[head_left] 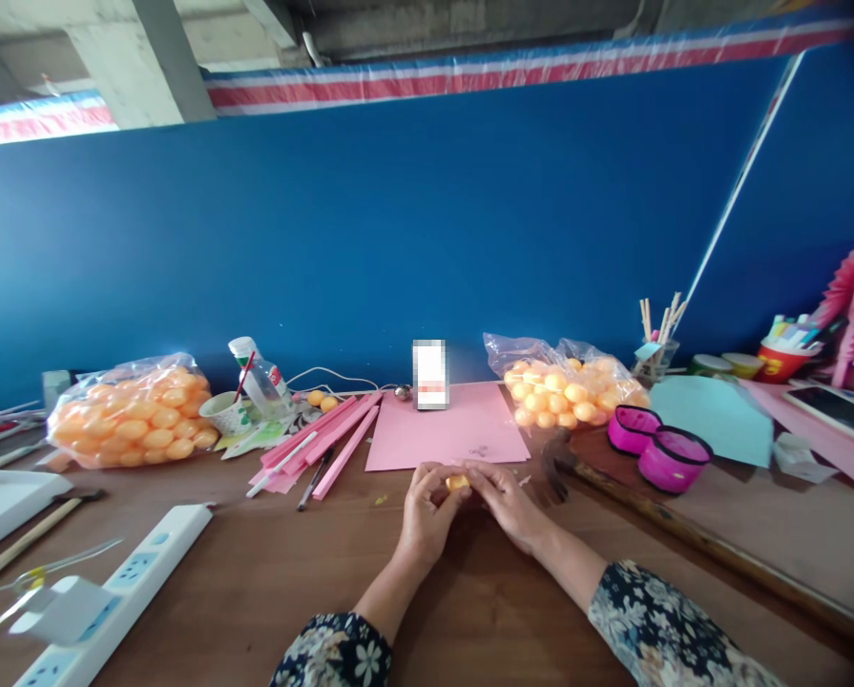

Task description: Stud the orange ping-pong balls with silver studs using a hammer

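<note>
A small yellow-orange piece (pixel 458 483) is pinched in front of me, just above the brown table; fingers cover much of it, so its kind is unclear. My left hand (pixel 427 510) closes thumb and fingers on it from the left. From the other side, my right hand (pixel 507 503) meets it with fingers bent and closed around its right end. Just beyond both hands lies a pink paper sheet (pixel 433 434). A hammer (pixel 562 463) rests to the right of my right hand, its long wooden handle running toward the lower right.
Bags of orange balls (pixel 140 420) (pixel 570 391) stand left and right. Pink strips (pixel 326 434) and a pen (pixel 316 479) lie left of the sheet. A power strip (pixel 140 582) is at front left. Magenta rings (pixel 674 458) sit beyond the hammer. A blue partition (pixel 427 219) closes the back.
</note>
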A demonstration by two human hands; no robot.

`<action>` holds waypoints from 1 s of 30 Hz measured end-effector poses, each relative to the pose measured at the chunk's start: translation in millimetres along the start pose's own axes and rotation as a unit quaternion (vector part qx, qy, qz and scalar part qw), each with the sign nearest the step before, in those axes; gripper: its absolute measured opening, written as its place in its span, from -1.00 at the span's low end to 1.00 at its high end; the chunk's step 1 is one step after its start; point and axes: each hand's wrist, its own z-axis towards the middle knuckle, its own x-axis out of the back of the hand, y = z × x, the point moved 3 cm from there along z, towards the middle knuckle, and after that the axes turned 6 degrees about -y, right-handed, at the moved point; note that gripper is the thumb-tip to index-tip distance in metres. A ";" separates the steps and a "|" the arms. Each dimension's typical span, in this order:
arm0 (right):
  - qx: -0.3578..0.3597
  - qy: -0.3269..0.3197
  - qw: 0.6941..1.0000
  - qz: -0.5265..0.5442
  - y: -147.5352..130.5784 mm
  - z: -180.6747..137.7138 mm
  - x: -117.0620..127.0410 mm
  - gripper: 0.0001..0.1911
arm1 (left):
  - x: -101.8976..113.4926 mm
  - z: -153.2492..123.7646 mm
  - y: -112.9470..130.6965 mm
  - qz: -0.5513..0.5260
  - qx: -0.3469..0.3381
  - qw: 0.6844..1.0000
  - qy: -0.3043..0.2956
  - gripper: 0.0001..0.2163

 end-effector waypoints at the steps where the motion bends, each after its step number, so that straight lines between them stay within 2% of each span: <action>1: 0.003 0.012 1.000 -0.014 -1.4 1.4 3.4 -0.66 | 0.5 0.7 -0.1 0.003 -0.003 1.000 0.008 -0.81; 3: 0.009 0.056 0.998 -0.036 -5.6 6.0 16.2 -0.63 | 2.3 2.7 -1.2 -0.006 0.003 1.000 0.027 -0.79; 6: 0.017 0.139 0.987 -0.079 -15.1 15.7 45.3 -0.58 | 5.6 6.1 -6.7 -0.056 0.052 0.996 0.048 -0.72; 8: 0.023 0.159 0.971 -0.175 -22.1 22.8 62.1 -0.60 | 6.8 7.8 -10.9 -0.086 0.083 0.992 0.050 -0.67; 10: 0.020 0.129 0.945 -0.300 -25.8 29.5 70.0 -0.65 | 7.4 8.9 -13.7 -0.100 0.097 0.989 0.049 -0.65; 12: 0.013 0.082 0.922 -0.378 -24.3 34.0 69.9 -0.72 | 7.5 9.5 -14.9 -0.110 0.100 0.988 0.047 -0.64; 16: 0.009 0.009 0.897 -0.442 -13.7 35.8 56.7 -0.86 | 8.4 9.4 -14.3 -0.120 0.102 0.986 0.055 -0.66; 19: 0.013 -0.022 0.875 -0.484 -5.5 35.0 46.2 -0.84 | 8.3 8.9 -12.5 -0.138 0.107 0.983 0.057 -0.65; 24: -0.002 -0.030 0.848 -0.529 6.0 36.7 42.1 -0.81 | 6.1 8.6 -9.2 -0.177 0.112 0.977 0.048 -0.56; 30: -0.020 -0.011 0.835 -0.550 10.7 41.1 48.6 -0.83 | 5.1 8.5 -8.1 -0.178 0.119 0.976 0.039 -0.53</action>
